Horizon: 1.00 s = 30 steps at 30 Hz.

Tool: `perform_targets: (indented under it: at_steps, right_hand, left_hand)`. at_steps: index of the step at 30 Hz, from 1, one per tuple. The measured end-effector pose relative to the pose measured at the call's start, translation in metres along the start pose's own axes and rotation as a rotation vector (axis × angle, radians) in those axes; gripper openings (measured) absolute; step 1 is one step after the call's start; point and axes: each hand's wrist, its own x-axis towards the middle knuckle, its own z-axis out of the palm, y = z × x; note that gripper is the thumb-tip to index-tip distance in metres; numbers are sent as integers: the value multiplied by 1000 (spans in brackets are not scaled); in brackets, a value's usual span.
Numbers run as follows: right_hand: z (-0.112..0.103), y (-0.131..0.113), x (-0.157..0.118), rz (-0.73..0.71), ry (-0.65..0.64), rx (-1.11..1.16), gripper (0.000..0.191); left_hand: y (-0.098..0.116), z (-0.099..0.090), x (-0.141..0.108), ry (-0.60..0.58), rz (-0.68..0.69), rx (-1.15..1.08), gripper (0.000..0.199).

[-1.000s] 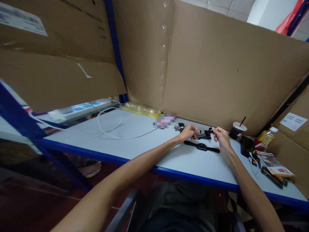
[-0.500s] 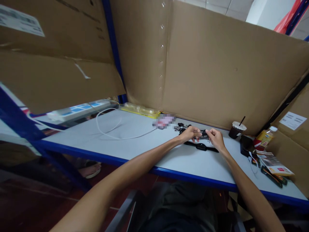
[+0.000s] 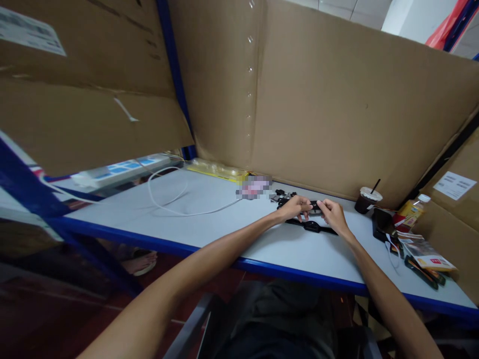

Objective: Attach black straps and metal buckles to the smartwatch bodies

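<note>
Above the table, the fingers of my left hand (image 3: 295, 207) and my right hand (image 3: 333, 214) are pinched together on a small dark piece (image 3: 315, 206). Its exact kind is too small to tell, and the fingertips cover part of it. Just below my hands, a long black strap-like thing with an oval middle (image 3: 312, 227) lies flat on the white table (image 3: 224, 239); my left hand hides part of its left end. Behind my left hand sit several small black and silver parts (image 3: 286, 194), partly covered.
A white cable (image 3: 194, 214) runs across the table to a blurred-out pink object (image 3: 255, 187). A yellow-edged clear package (image 3: 219, 170) lies behind. At right are a drink cup with a straw (image 3: 367, 200), a bottle (image 3: 415, 212), a black box (image 3: 382, 224) and packets (image 3: 426, 253). Cardboard walls enclose the back.
The small dark piece appears turned between my fingers, showing more of its face. My right fingertips have shifted slightly left. The strap-like thing still lies on the table.
</note>
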Motion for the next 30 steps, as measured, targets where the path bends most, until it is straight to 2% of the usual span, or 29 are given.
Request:
perform_targets:
  at_steps: [4, 11, 18, 30]
  right_hand:
    - [-3, -1, 1, 29, -63, 116, 53]
    - [-3, 3, 3, 72, -125, 92, 45]
    - [-2, 2, 1, 84, -188, 141, 37]
    - [-1, 1, 1, 96, -190, 193, 33]
  left_hand:
    - [-7, -4, 5, 13, 7, 27, 36]
    - [-11, -5, 8, 32, 23, 41, 32]
    - [-9, -5, 7, 63, 18, -5, 18]
    - [-6, -4, 7, 116, 51, -26, 23]
